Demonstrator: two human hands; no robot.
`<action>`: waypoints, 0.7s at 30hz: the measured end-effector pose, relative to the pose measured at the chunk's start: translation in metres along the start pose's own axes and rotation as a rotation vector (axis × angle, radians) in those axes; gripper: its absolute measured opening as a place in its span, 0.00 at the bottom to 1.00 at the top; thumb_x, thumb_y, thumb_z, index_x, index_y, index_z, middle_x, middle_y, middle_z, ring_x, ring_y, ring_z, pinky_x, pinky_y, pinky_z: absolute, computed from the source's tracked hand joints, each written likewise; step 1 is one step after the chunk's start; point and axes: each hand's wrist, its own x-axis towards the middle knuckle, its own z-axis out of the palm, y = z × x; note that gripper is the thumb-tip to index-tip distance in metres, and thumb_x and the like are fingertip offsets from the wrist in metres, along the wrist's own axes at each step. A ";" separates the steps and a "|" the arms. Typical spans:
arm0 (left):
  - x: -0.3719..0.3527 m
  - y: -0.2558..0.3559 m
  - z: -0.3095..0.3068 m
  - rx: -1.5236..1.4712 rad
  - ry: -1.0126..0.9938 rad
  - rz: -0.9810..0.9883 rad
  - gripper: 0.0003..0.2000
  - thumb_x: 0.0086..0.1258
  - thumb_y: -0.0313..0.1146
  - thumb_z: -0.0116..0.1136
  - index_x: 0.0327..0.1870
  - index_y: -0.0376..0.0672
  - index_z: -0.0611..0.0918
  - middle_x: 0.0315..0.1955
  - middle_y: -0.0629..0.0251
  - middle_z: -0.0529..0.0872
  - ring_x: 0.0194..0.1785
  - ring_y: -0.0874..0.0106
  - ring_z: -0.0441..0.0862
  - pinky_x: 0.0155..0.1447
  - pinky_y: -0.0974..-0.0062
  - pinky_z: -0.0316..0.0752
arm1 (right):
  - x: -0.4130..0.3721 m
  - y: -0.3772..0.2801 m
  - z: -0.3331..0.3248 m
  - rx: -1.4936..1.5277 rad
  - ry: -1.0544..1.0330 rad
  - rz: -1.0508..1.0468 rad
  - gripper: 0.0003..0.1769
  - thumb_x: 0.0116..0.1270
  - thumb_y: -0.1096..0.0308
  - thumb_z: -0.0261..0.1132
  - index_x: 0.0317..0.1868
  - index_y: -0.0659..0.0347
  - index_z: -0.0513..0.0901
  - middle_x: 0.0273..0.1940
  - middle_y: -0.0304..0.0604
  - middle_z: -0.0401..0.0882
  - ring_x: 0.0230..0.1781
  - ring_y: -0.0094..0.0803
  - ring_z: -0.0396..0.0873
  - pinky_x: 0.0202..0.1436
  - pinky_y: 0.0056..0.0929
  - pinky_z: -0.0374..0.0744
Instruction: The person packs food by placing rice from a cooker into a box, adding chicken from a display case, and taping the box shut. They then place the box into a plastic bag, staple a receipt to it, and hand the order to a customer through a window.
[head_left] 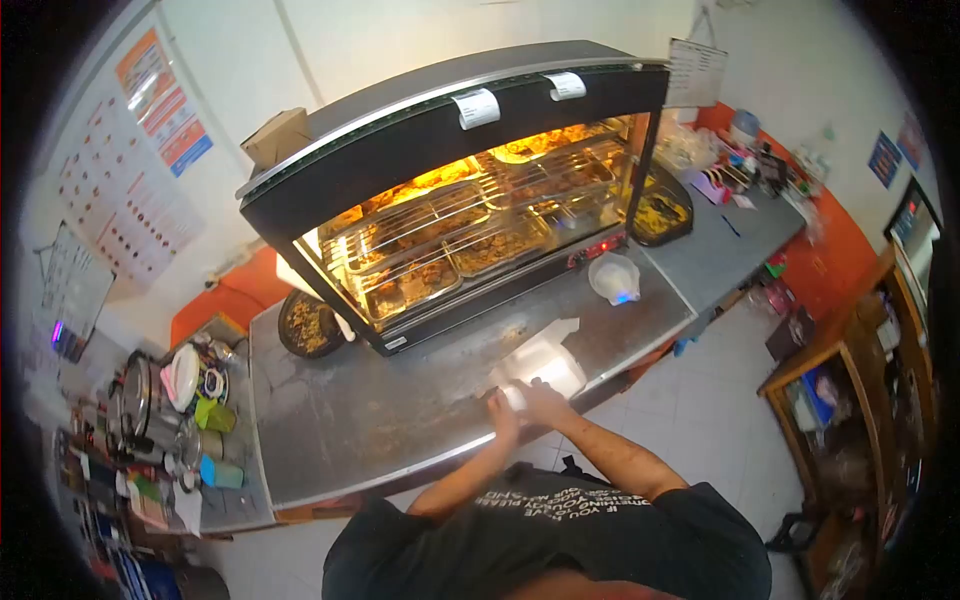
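My left hand (504, 415) is at the left end of a white box (549, 367) on the metal counter near its front edge, its fingers closed round a small white piece (514, 397). My right hand (545, 403) lies against the front of the box, fingers bent; what they hold, if anything, is hidden. White paper (562, 328) sticks out behind the box. A pale plastic bowl (613, 277) stands on the counter to the right, beyond the box.
A lit glass food warmer (450, 240) with several trays fills the back of the counter (330, 430). Dark food trays (309, 323) flank it. Utensils and containers (215, 413) crowd the left; a wooden shelf (850, 390) stands right.
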 end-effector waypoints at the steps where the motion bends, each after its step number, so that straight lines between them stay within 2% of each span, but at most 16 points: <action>1: 0.000 0.006 -0.003 0.089 0.088 0.098 0.24 0.80 0.50 0.39 0.55 0.33 0.71 0.42 0.54 0.79 0.49 0.66 0.79 0.51 0.68 0.76 | 0.014 0.004 0.007 -0.008 -0.017 -0.027 0.42 0.52 0.52 0.73 0.68 0.50 0.67 0.55 0.60 0.72 0.56 0.59 0.74 0.56 0.49 0.77; 2: 0.008 0.002 -0.008 0.156 0.229 0.144 0.24 0.79 0.50 0.41 0.53 0.33 0.73 0.44 0.50 0.81 0.51 0.61 0.80 0.54 0.64 0.75 | 0.033 0.011 0.022 0.061 0.009 -0.068 0.40 0.52 0.53 0.73 0.66 0.49 0.69 0.53 0.61 0.74 0.55 0.58 0.75 0.56 0.48 0.76; 3: 0.024 0.000 -0.020 0.148 0.260 0.143 0.24 0.79 0.50 0.41 0.53 0.33 0.73 0.44 0.50 0.81 0.51 0.61 0.80 0.54 0.64 0.75 | 0.044 0.012 0.036 0.130 0.032 -0.107 0.39 0.51 0.54 0.73 0.65 0.48 0.72 0.51 0.61 0.75 0.54 0.58 0.76 0.56 0.47 0.76; 4: 0.042 0.000 -0.039 0.250 0.336 0.105 0.25 0.78 0.51 0.42 0.54 0.33 0.73 0.48 0.47 0.81 0.53 0.57 0.79 0.57 0.61 0.73 | 0.048 0.006 0.043 0.178 0.176 -0.134 0.36 0.50 0.56 0.74 0.61 0.51 0.75 0.48 0.62 0.78 0.51 0.56 0.77 0.56 0.45 0.76; 5: 0.058 0.006 -0.058 0.349 0.410 0.068 0.26 0.78 0.52 0.42 0.55 0.33 0.72 0.51 0.44 0.80 0.56 0.53 0.79 0.60 0.59 0.71 | 0.054 -0.001 0.045 0.173 0.161 -0.161 0.36 0.50 0.56 0.74 0.61 0.51 0.75 0.48 0.62 0.78 0.51 0.56 0.77 0.56 0.45 0.76; 7: 0.071 0.046 -0.093 0.449 0.420 0.026 0.29 0.76 0.55 0.42 0.58 0.33 0.73 0.55 0.40 0.78 0.60 0.46 0.76 0.64 0.56 0.67 | 0.064 -0.021 0.055 0.448 0.399 -0.221 0.35 0.49 0.59 0.74 0.60 0.53 0.75 0.47 0.62 0.79 0.50 0.55 0.78 0.56 0.43 0.77; 8: 0.094 0.035 -0.120 0.409 0.397 0.064 0.31 0.75 0.56 0.44 0.60 0.32 0.72 0.56 0.39 0.78 0.61 0.46 0.74 0.66 0.57 0.66 | 0.065 -0.035 0.057 0.559 0.445 -0.347 0.36 0.51 0.63 0.73 0.63 0.53 0.72 0.48 0.58 0.79 0.50 0.52 0.79 0.57 0.42 0.77; 9: 0.116 0.020 -0.147 0.371 0.368 0.103 0.33 0.74 0.58 0.45 0.62 0.31 0.72 0.57 0.38 0.77 0.63 0.46 0.73 0.68 0.58 0.65 | 0.068 -0.050 0.062 0.564 0.423 -0.356 0.36 0.51 0.63 0.73 0.63 0.53 0.72 0.48 0.58 0.79 0.50 0.52 0.79 0.57 0.42 0.77; 11: 0.112 0.043 -0.187 0.461 0.266 -0.066 0.38 0.72 0.60 0.48 0.64 0.28 0.71 0.62 0.37 0.74 0.67 0.47 0.69 0.70 0.60 0.62 | 0.068 -0.083 0.075 1.236 0.028 -0.190 0.35 0.57 0.68 0.68 0.66 0.50 0.67 0.49 0.50 0.80 0.51 0.47 0.79 0.55 0.44 0.77; 12: 0.109 0.042 -0.212 0.453 0.165 -0.006 0.40 0.70 0.61 0.49 0.65 0.27 0.70 0.63 0.37 0.72 0.69 0.47 0.68 0.71 0.61 0.61 | 0.067 -0.106 0.076 1.587 -0.223 0.047 0.28 0.64 0.64 0.64 0.64 0.48 0.66 0.50 0.42 0.79 0.51 0.43 0.79 0.56 0.49 0.75; 13: 0.098 0.036 -0.232 0.454 0.162 -0.011 0.40 0.70 0.61 0.49 0.65 0.27 0.70 0.63 0.37 0.72 0.69 0.47 0.68 0.71 0.61 0.61 | 0.060 -0.128 0.077 1.588 -0.222 0.054 0.28 0.64 0.64 0.64 0.64 0.48 0.66 0.50 0.42 0.79 0.51 0.43 0.79 0.56 0.49 0.75; 15: 0.065 0.020 -0.277 0.350 0.200 0.104 0.36 0.72 0.57 0.52 0.65 0.27 0.71 0.62 0.38 0.74 0.68 0.50 0.70 0.71 0.61 0.63 | 0.034 -0.187 0.073 1.898 -0.343 0.296 0.21 0.68 0.54 0.61 0.59 0.47 0.70 0.50 0.40 0.79 0.50 0.40 0.77 0.57 0.50 0.72; 16: 0.026 0.032 -0.291 0.258 0.225 0.106 0.31 0.73 0.51 0.54 0.63 0.30 0.73 0.60 0.44 0.78 0.64 0.55 0.75 0.68 0.64 0.67 | 0.039 -0.196 0.100 1.882 -0.384 0.313 0.20 0.68 0.44 0.60 0.52 0.47 0.74 0.48 0.38 0.80 0.48 0.37 0.76 0.56 0.49 0.71; 17: 0.000 0.027 -0.319 0.240 0.269 0.101 0.31 0.73 0.51 0.54 0.63 0.30 0.73 0.60 0.44 0.78 0.64 0.55 0.75 0.68 0.64 0.67 | 0.035 -0.212 0.113 1.874 -0.448 0.297 0.20 0.68 0.42 0.60 0.49 0.47 0.78 0.45 0.37 0.80 0.46 0.35 0.76 0.53 0.46 0.71; 19: -0.059 0.008 -0.386 0.210 0.299 -0.022 0.24 0.73 0.47 0.56 0.61 0.37 0.76 0.55 0.55 0.82 0.55 0.64 0.81 0.56 0.69 0.75 | 0.027 -0.244 0.145 1.829 -0.578 0.337 0.21 0.69 0.40 0.58 0.48 0.46 0.79 0.44 0.36 0.81 0.46 0.33 0.76 0.51 0.43 0.72; 21: -0.118 -0.005 -0.454 -0.041 0.364 -0.149 0.21 0.73 0.49 0.55 0.58 0.44 0.78 0.48 0.64 0.85 0.45 0.71 0.82 0.43 0.73 0.76 | 0.026 -0.266 0.192 1.724 -0.683 0.409 0.21 0.69 0.39 0.58 0.48 0.45 0.79 0.43 0.36 0.81 0.45 0.33 0.76 0.50 0.40 0.72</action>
